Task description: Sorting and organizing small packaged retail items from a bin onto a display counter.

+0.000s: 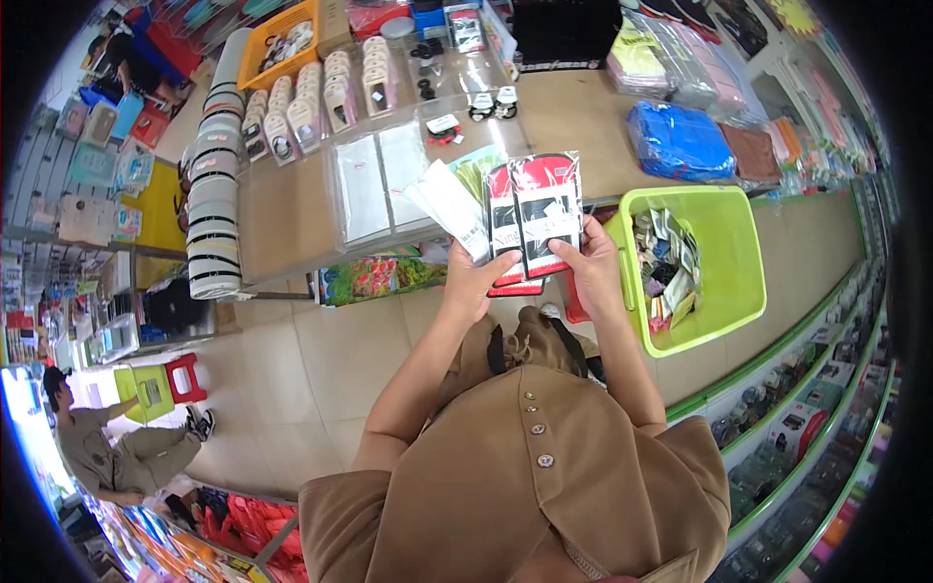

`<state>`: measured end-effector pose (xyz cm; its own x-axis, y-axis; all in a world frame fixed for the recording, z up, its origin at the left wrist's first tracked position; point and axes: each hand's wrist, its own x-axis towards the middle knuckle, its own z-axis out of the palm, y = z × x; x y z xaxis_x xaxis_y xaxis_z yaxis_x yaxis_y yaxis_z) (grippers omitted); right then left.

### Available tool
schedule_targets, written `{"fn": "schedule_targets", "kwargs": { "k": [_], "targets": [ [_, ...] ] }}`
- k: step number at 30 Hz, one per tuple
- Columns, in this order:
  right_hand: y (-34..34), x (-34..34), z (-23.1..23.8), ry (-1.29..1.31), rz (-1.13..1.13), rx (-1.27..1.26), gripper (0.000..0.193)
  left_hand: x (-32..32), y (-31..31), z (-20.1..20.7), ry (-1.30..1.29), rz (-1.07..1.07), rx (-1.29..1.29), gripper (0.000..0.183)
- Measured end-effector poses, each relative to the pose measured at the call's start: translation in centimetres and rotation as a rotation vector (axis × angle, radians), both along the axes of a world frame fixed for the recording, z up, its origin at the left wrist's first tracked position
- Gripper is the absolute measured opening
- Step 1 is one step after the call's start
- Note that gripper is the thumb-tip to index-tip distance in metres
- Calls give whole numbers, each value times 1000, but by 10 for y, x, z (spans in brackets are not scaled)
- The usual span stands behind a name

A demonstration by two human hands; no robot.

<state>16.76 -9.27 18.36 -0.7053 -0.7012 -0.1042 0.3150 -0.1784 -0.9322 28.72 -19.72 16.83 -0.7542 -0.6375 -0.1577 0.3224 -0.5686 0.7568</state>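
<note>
In front of my chest I hold several flat packets in clear plastic. My left hand point(474, 282) is closed on a red, black and white packet point(501, 209), its thumb on the front. A white packet with a barcode point(453, 199) and a greenish one point(478, 173) fan out above that hand. My right hand point(596, 264) grips a similar red, black and white packet point(550, 204) by its lower right, the thumb pressed on its face. The two red packets overlap side by side. More red edges show below them; what they belong to is partly hidden.
A counter point(287, 209) ahead bears carded goods point(340, 92), an orange basket point(277, 49) and a blue bagged bundle point(680, 143). A green bin point(724, 262) with small packets stands at my right, beside stocked shelves point(787, 428). Another person point(117, 447) sits at the left.
</note>
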Motion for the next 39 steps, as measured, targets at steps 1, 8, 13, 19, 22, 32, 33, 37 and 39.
{"fn": "schedule_targets", "kwargs": {
  "k": [1, 8, 13, 19, 22, 32, 33, 37, 39],
  "targets": [
    [-7, 2, 1, -1, 13, 1, 25, 3, -4, -1, -3, 24, 17, 43],
    [-54, -11, -14, 26, 157, 135, 21, 2, -34, -16, -55, 188, 76, 44],
    [-91, -37, -26, 39, 213, 120, 27, -19, -59, -24, -121, 309, 84, 45],
    [-146, -88, -36, 345, 394, 324, 44, -52, -97, -33, -268, 420, 71, 46],
    [-178, -107, -44, 422, 410, 339, 70, -74, -117, -32, -303, 455, 33, 44],
    [-268, -133, -49, 730, 463, 420, 91, -112, -175, -52, -429, 553, -104, 42],
    [-274, -138, -57, 732, 454, 429, 91, -113, -180, -57, -431, 560, -99, 42],
    [-314, -167, -109, 594, 302, 282, 78, -113, -199, -56, -359, 581, 64, 43],
    [-346, -192, -121, 520, 194, 298, 79, -109, -207, -63, -353, 589, 69, 43]
  ]
}}
